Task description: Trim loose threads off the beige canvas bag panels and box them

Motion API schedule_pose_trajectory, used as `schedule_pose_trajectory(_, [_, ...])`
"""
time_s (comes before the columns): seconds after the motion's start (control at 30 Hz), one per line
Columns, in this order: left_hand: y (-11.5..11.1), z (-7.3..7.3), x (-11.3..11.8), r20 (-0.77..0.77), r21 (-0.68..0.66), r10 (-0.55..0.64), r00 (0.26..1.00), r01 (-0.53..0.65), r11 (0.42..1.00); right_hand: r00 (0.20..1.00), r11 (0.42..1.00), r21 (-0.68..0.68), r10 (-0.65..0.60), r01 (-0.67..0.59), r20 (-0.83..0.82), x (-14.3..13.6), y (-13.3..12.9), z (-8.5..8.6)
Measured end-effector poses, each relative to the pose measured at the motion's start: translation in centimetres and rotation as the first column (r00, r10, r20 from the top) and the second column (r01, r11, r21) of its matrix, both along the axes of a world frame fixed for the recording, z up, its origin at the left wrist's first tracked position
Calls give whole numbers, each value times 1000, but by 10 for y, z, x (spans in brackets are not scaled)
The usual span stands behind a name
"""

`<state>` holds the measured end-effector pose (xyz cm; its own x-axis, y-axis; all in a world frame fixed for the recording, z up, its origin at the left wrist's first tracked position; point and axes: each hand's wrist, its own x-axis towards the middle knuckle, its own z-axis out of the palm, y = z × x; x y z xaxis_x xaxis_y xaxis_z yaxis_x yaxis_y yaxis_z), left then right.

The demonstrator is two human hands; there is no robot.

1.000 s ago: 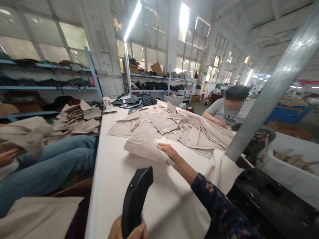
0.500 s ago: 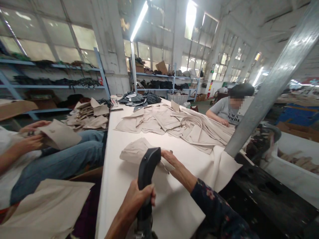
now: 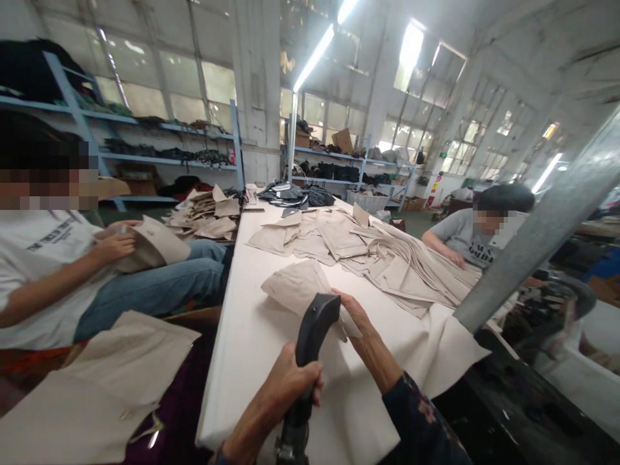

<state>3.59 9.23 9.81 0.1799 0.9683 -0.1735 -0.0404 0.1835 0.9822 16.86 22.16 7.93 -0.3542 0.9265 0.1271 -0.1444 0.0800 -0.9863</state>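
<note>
Left hand (image 3: 288, 376): gripping black tool (image 3: 317, 320) | right hand (image 3: 356, 313): holding beige piece (image 3: 294, 284) (fingertips partly hidden) | advisable: beige piece steady, fingertips clear.

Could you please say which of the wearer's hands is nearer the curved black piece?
Left: the left hand grips the curved black piece; the right hand is right of its top.

Black tool (image 3: 316, 326) raised toward beige cloth (image 3: 294, 282), left hand (image 3: 287, 373) higher (wrist showing), co-worker's head (image 3: 41, 155) in view
</note>
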Motion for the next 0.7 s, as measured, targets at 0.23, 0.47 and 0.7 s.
schedule_pose_trajectory(0.23, [-3,-9,-25,39,42,107,993,-109,993,999,997,-52,50,-50,-11,15,-13,-1])
schedule_pose_trajectory(0.47, [-13,-3,-30,67,44,155,986,-158,986,993,992,25,121,-121,-11,9,-38,5])
schedule_pose_trajectory(0.7, [-4,5,-27,35,59,274,961,-276,959,993,993,-33,117,-116,33,27,-38,-3])
